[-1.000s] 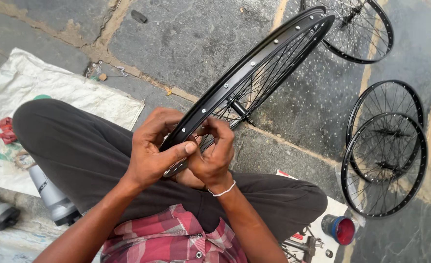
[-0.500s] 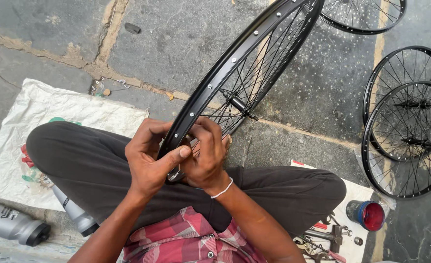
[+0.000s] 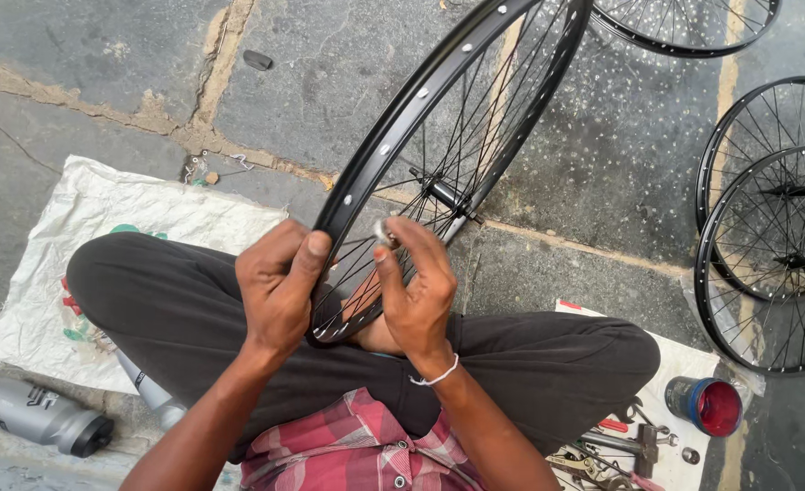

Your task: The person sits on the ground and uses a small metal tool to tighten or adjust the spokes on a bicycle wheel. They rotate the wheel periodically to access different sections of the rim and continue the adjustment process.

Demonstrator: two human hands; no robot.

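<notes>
sitting cross-legged on the stone floor, you hold a black spoked bicycle wheel rim [image 3: 439,118] tilted on edge over your lap, its low end at the centre of the view and its far end running up toward 1 o'clock. your left hand [image 3: 280,291] is closed around the rim's near edge, thumb pressed on the outer face and fingers curled behind. your right hand [image 3: 418,291] sits just beside it at 3 o'clock, half curled, with thumb and forefinger pinching a small silvery metal piece [image 3: 386,232] against the spokes; what the piece is, you cannot tell. the wheel's black hub [image 3: 443,194] lies just above your right fingertips.

at 9 o'clock a white woven sack [image 3: 102,218] is spread under your left leg. at 8 o'clock a grey metal bottle with a black cap [image 3: 43,418] lies on its side. at 3 o'clock two more black spoked wheels [image 3: 771,255] lie flat and overlapping on the stone, and part of another shows at 1 o'clock. at 4 o'clock a small open tin with a red inside [image 3: 704,406] stands on a white sheet, with a heap of hand tools [image 3: 616,450] near it at 5 o'clock.
</notes>
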